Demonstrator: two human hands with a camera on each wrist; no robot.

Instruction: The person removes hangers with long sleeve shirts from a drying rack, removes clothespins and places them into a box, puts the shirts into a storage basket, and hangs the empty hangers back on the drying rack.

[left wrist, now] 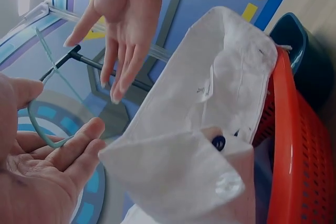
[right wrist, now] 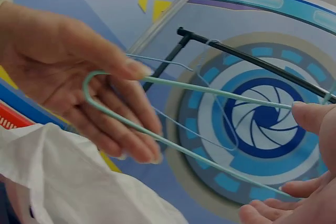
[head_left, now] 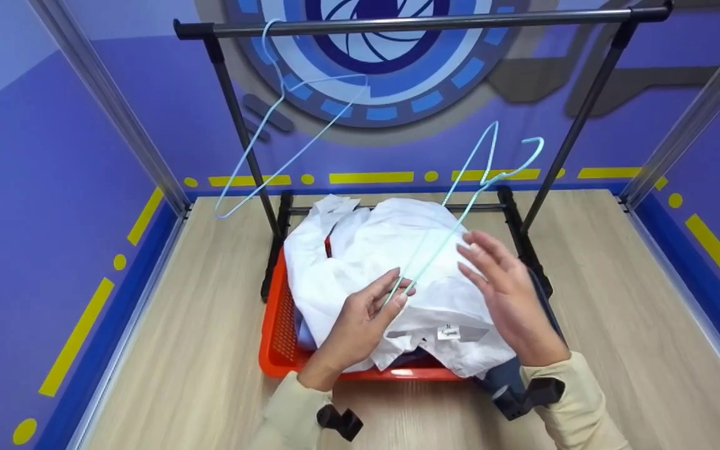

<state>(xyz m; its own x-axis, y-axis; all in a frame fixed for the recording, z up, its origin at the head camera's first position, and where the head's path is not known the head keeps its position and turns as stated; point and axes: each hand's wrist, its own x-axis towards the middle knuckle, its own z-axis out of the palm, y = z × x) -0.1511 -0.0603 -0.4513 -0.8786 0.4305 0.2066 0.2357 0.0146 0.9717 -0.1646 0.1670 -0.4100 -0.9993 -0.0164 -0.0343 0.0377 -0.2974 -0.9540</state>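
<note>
My left hand (head_left: 363, 322) holds one end of a pale green wire clothes hanger (right wrist: 220, 93) between thumb and fingers. Its hook points away, toward the rack. Beside the wire my right hand (head_left: 510, 294) has its fingers loosely extended and grips nothing; the left wrist view shows this right hand (left wrist: 131, 30) palm in view, apart from the hanger. Below both hands a white shirt (head_left: 372, 250) lies bunched, its collar and label toward me, a dark button (left wrist: 219, 142) showing. It covers most of a red plastic basket (head_left: 270, 350).
Behind the basket stands a black garment rack, its metal rail (head_left: 447, 24) crossing the top. A second wire hanger (head_left: 264, 44) hangs at the rail's left. Dark cloth (head_left: 502, 382) spills over the basket's front right. Purple-blue panels (head_left: 35, 206) enclose the wooden tabletop (head_left: 197, 312).
</note>
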